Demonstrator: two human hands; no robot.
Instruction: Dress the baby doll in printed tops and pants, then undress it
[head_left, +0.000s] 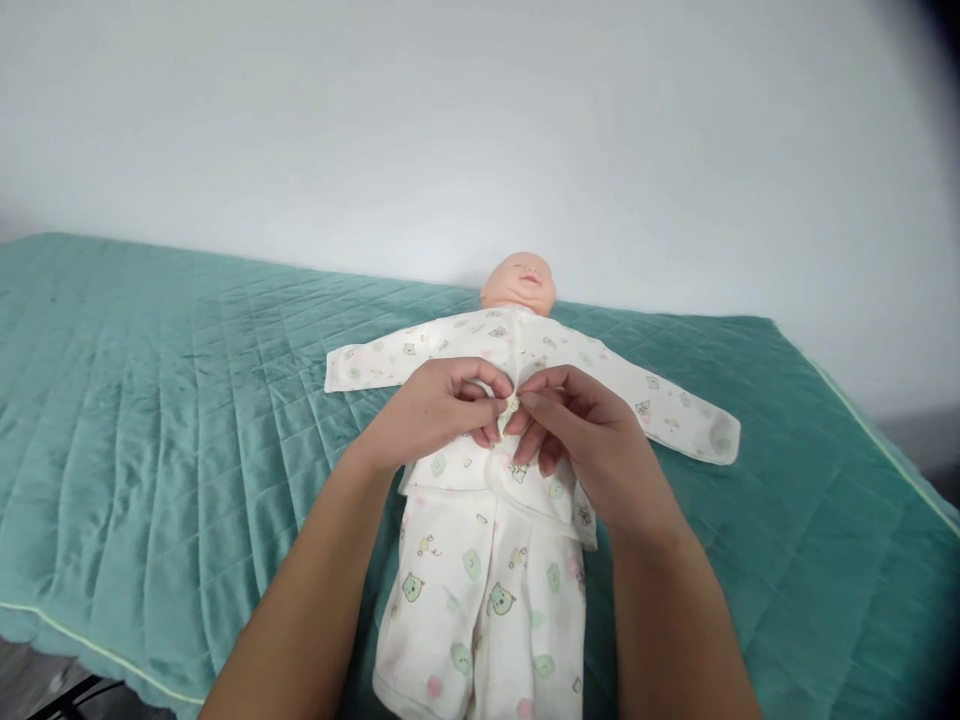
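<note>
A baby doll (519, 283) lies on its back, dressed in a white printed shirt (442, 340) with long sleeves spread to both sides. White printed pants (442, 610) cover its legs. At the middle of the shirt's front, my left hand (454, 405) pinches one edge of the opening between thumb and fingers. Facing it, my right hand (574, 420) pinches the other edge. A small pale button (513, 404) shows between the two sets of fingertips. The hands nearly touch, and they hide part of the shirt's chest.
A green quilted cover (187, 400) with a light piped edge lies under the doll. Behind it rises a plain pale wall (420, 130), close to the doll's head. Dark flooring (30, 680) and a black leg-like bar (71, 695) show at the lower left.
</note>
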